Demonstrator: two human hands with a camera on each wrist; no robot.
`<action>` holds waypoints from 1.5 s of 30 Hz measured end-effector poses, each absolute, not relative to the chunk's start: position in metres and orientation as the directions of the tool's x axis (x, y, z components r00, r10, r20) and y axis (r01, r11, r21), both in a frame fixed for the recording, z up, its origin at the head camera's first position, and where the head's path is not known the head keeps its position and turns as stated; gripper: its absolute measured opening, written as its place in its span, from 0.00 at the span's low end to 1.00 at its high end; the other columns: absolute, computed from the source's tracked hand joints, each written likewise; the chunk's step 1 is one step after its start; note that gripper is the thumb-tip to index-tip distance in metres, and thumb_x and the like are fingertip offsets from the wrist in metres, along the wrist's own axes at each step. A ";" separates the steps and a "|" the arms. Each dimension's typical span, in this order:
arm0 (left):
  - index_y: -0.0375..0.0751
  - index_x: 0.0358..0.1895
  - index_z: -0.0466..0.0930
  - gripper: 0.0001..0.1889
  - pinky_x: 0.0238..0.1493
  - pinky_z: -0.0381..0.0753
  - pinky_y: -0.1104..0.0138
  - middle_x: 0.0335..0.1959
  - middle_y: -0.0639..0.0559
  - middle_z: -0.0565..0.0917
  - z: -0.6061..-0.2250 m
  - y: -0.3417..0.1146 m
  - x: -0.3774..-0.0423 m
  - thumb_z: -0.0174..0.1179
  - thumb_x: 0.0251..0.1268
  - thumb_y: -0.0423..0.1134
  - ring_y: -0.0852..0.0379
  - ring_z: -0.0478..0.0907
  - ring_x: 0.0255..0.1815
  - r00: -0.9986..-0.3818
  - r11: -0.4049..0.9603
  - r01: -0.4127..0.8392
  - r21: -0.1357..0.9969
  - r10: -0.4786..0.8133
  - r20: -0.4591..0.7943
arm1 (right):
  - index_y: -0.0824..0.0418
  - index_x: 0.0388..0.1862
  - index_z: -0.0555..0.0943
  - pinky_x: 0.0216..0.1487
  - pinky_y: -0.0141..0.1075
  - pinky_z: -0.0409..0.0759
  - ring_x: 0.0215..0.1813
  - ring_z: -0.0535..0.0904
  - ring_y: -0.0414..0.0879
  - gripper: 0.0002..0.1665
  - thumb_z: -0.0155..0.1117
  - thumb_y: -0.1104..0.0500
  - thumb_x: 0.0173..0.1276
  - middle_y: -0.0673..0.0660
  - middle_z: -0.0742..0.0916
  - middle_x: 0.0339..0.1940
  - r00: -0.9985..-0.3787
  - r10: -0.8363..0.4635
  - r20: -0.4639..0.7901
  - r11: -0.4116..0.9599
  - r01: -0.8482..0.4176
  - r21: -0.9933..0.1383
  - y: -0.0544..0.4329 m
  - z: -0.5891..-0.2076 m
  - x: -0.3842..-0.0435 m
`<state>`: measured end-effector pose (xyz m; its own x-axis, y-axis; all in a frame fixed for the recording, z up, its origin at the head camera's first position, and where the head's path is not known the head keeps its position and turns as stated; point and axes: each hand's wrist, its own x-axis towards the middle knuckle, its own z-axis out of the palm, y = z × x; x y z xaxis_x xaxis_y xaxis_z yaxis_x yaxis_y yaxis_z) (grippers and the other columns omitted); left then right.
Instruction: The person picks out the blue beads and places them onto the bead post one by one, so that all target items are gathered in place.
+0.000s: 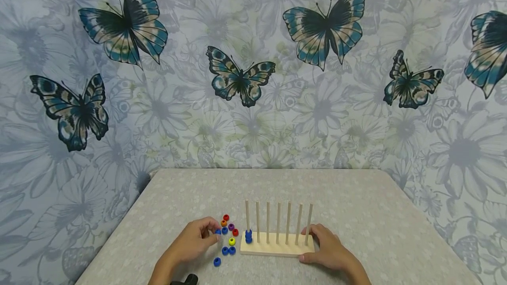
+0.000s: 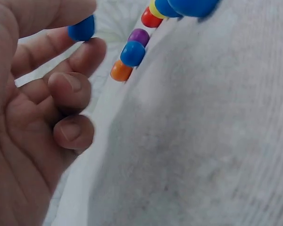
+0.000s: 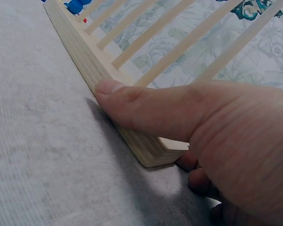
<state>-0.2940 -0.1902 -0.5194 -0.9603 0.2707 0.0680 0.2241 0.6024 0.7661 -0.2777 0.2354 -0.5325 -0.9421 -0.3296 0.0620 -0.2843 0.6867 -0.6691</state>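
My left hand pinches a blue bead between thumb and fingers, lifted off the table in the left wrist view. Beside it lie loose beads: an orange bead, a purple bead, a yellow bead, red ones and several more blue ones. To their right stands a wooden peg board with a row of upright pegs. Blue beads are stacked on its leftmost peg. At the board's right end, my right hand grips the base, thumb along the front edge.
A pale patterned cloth covers the table. Behind it hangs a floral wall covering with butterflies. A small black object shows at the bottom edge, near the left forearm. One blue bead lies nearest the front.
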 end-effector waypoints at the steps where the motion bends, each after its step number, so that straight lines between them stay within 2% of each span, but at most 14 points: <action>1: 0.51 0.45 0.83 0.10 0.27 0.73 0.68 0.32 0.56 0.81 -0.518 -0.189 -0.294 0.68 0.63 0.45 0.61 0.73 0.27 -0.965 0.606 0.222 0.764 0.248 0.083 | 0.47 0.52 0.77 0.62 0.65 0.65 0.60 0.75 0.51 0.34 0.81 0.39 0.48 0.48 0.81 0.51 -0.944 -0.325 0.061 0.688 -0.281 -0.669 0.235 -0.532 -0.278; 8: 0.52 0.47 0.85 0.11 0.22 0.68 0.69 0.27 0.53 0.78 -0.509 -0.180 -0.291 0.71 0.61 0.41 0.61 0.69 0.22 -0.982 0.572 0.183 0.799 0.072 0.173 | 0.47 0.52 0.77 0.62 0.67 0.63 0.63 0.74 0.54 0.35 0.81 0.40 0.48 0.50 0.81 0.52 -0.945 -0.322 0.059 0.692 -0.277 -0.667 0.236 -0.531 -0.279; 11: 0.54 0.46 0.85 0.11 0.22 0.67 0.69 0.23 0.54 0.75 -0.507 -0.178 -0.291 0.71 0.61 0.41 0.61 0.67 0.21 -0.976 0.576 0.192 0.795 0.025 0.218 | 0.47 0.52 0.77 0.63 0.66 0.66 0.62 0.74 0.53 0.34 0.82 0.40 0.48 0.50 0.81 0.53 -0.942 -0.330 0.068 0.681 -0.287 -0.674 0.237 -0.531 -0.278; 20: 0.63 0.46 0.82 0.11 0.23 0.68 0.69 0.22 0.54 0.72 -0.502 -0.172 -0.292 0.70 0.63 0.43 0.60 0.67 0.22 -0.933 0.560 0.275 0.781 -0.040 0.358 | 0.46 0.51 0.76 0.63 0.63 0.69 0.62 0.74 0.52 0.34 0.81 0.39 0.49 0.51 0.81 0.55 -0.940 -0.331 0.080 0.677 -0.296 -0.674 0.239 -0.528 -0.278; 31: 0.63 0.46 0.82 0.11 0.18 0.65 0.70 0.20 0.54 0.70 -0.492 -0.160 -0.291 0.70 0.64 0.43 0.61 0.64 0.19 -0.863 0.501 0.400 0.768 -0.076 0.499 | 0.46 0.51 0.76 0.62 0.58 0.71 0.60 0.74 0.49 0.33 0.80 0.38 0.50 0.50 0.80 0.54 -0.937 -0.339 0.079 0.674 -0.301 -0.675 0.239 -0.529 -0.281; 38: 0.60 0.47 0.82 0.12 0.18 0.65 0.69 0.25 0.56 0.75 -0.479 -0.151 -0.281 0.70 0.64 0.41 0.60 0.65 0.19 -0.846 0.473 0.366 0.802 -0.191 0.499 | 0.46 0.51 0.77 0.61 0.60 0.66 0.58 0.73 0.47 0.34 0.80 0.38 0.49 0.47 0.80 0.51 -0.938 -0.341 0.061 0.684 -0.293 -0.669 0.236 -0.528 -0.278; 43: 0.58 0.48 0.83 0.11 0.19 0.66 0.68 0.32 0.58 0.78 -0.468 -0.147 -0.279 0.69 0.64 0.42 0.58 0.66 0.20 -0.826 0.459 0.391 0.798 -0.207 0.524 | 0.45 0.51 0.76 0.61 0.63 0.65 0.59 0.73 0.47 0.33 0.80 0.38 0.49 0.48 0.80 0.52 -0.941 -0.334 0.058 0.688 -0.286 -0.667 0.235 -0.529 -0.278; 45: 0.57 0.48 0.83 0.11 0.19 0.66 0.68 0.30 0.57 0.78 -0.465 -0.145 -0.280 0.69 0.65 0.42 0.58 0.65 0.20 -0.819 0.452 0.412 0.791 -0.197 0.539 | 0.45 0.51 0.76 0.61 0.63 0.65 0.59 0.73 0.47 0.33 0.80 0.38 0.49 0.48 0.80 0.52 -0.942 -0.330 0.055 0.689 -0.280 -0.668 0.236 -0.529 -0.278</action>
